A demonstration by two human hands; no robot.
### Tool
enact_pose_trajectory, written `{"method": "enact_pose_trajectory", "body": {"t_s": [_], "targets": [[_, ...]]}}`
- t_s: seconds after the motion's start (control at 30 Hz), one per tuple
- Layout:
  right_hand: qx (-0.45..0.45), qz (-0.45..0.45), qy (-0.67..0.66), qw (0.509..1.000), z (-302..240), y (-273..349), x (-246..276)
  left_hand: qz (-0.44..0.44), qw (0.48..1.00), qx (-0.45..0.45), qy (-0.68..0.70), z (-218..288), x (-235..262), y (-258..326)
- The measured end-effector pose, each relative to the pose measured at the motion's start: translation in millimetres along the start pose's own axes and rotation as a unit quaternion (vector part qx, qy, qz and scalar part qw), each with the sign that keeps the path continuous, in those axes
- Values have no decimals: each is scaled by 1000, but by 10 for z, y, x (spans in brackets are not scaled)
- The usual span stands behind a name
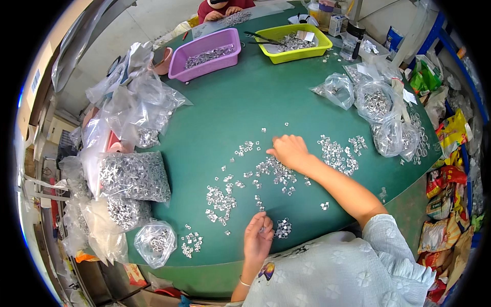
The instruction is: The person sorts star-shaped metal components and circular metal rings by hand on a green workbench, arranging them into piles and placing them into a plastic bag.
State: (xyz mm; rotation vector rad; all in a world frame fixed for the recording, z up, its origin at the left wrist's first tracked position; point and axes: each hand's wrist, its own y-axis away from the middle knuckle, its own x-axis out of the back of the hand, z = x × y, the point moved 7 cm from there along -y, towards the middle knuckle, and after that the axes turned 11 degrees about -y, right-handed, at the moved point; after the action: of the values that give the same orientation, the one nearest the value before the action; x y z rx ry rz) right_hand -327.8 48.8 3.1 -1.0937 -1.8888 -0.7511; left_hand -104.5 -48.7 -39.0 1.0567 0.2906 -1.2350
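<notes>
Small silver metal pieces lie in loose clusters across the green table. My left hand [258, 238] is near the front edge, its thumb and fingers pinched around a small silver piece that is mostly hidden. Right beside it sits a compact cluster of small metal pieces [283, 228]. My right hand [289, 152] reaches over the upper end of the central pile of metal pieces [279, 172]. Its fingers are bent together and point left; whatever they hold, if anything, is hidden. Further clusters spread to the left [221, 204] and right [338, 157] of that pile.
Plastic bags of metal parts [134, 176] crowd the left side; more bags [377, 102] lie at the right. A purple basin [176, 65] and a yellow-green basin [279, 58] stand at the back of the green table [230, 107]. Across it, another person's hands [223, 14] are over small parts.
</notes>
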Motion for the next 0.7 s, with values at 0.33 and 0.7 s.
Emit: {"method": "enact_pose_trajectory", "body": {"t_s": [0.33, 0.7], "targets": [[-49, -26, -131, 990, 414, -105, -190, -4, 1000, -9, -5, 19, -50, -21], [-125, 217, -386, 888, 1573, 1812, 1386, -6, 1000, 4, -10, -19, -6, -107]]}}
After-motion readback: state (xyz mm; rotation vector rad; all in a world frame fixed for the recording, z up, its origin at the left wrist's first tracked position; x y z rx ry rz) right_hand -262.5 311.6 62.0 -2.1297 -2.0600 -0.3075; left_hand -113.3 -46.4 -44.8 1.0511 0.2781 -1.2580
